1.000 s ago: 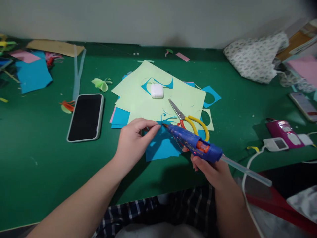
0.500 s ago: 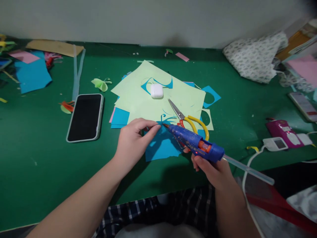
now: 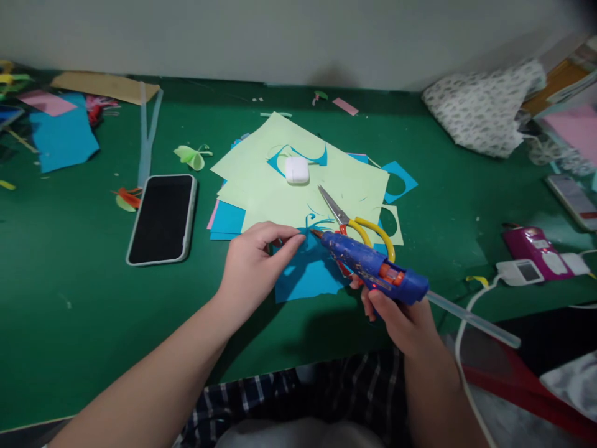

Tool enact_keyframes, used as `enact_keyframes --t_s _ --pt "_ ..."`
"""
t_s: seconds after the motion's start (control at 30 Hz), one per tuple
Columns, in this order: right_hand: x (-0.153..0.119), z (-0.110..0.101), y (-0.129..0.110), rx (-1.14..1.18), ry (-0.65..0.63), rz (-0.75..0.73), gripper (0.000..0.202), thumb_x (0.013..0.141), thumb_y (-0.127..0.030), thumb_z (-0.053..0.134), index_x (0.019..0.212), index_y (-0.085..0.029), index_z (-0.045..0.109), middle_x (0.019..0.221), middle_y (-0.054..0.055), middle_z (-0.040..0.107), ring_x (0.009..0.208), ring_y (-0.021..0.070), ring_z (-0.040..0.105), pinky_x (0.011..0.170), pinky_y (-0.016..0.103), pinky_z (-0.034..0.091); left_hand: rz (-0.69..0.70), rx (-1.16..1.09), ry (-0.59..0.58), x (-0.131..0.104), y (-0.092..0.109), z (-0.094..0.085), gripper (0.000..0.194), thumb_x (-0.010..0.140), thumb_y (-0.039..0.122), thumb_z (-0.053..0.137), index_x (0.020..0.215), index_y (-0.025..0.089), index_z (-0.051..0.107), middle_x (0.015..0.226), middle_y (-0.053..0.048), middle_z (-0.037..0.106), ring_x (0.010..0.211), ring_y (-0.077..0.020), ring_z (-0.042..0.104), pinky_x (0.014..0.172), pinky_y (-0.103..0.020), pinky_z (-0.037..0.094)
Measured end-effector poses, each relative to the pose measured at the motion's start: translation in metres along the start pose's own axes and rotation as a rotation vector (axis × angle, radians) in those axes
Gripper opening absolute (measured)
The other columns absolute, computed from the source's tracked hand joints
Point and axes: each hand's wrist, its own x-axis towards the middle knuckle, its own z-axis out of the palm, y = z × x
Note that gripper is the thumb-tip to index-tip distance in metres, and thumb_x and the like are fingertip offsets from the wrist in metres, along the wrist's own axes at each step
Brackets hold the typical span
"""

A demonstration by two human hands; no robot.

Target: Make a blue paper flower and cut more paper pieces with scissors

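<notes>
My left hand point(image 3: 265, 255) pinches a small blue paper piece point(image 3: 308, 231) between thumb and forefinger, above the paper pile. Thin curled blue strips rise from that piece. Wrapped round the handle of a blue glue gun point(image 3: 368, 261) is my right hand point(image 3: 396, 311); the gun's nozzle points left, close to the blue piece. A clear glue stick point(image 3: 476, 318) sticks out of its back. Under the hands lie pale green sheets point(image 3: 261, 177) and a blue sheet point(image 3: 305, 283). Yellow-handled scissors point(image 3: 338, 208) rest on the sheets behind the gun, partly covered by it.
A phone point(image 3: 163, 219) lies left of the sheets, near a green paper butterfly point(image 3: 191, 157). A white case point(image 3: 297, 170) sits on the pile. At right are a magenta device point(image 3: 536, 249), a white cable and a patterned cloth bag point(image 3: 482, 109).
The glue gun's nozzle has drawn back slightly to the right from the blue piece. My left hand keeps its pinch, and the whole view has shifted a little.
</notes>
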Motion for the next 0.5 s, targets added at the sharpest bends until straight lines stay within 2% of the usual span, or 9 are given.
enact_keyframes --t_s 0.1,0.5 --pt "-0.0019 -0.0024 0.0046 0.033 -0.066 0.011 0.012 0.085 -0.031 0.054 0.088 -0.021 0.061 0.079 0.004 0.061 0.061 0.0138 0.056 0.050 0.027 0.045 -0.002 0.004 -0.003 0.0003 0.0005 -0.0002 0.009 0.078 0.028 0.062 0.078 0.021 0.068 0.073 0.001 0.066 0.063 -0.0109 0.054 0.058 -0.022 0.042" --pt "-0.0026 -0.0024 0.0063 0.032 -0.061 0.025 0.010 0.086 -0.030 0.054 0.089 -0.022 0.059 0.079 0.003 0.059 0.063 0.0140 0.056 0.050 0.026 0.044 -0.006 0.016 -0.010 0.0007 0.0015 -0.0006 0.011 0.078 0.029 0.061 0.077 0.021 0.068 0.073 0.001 0.066 0.063 -0.0118 0.055 0.059 -0.024 0.043"
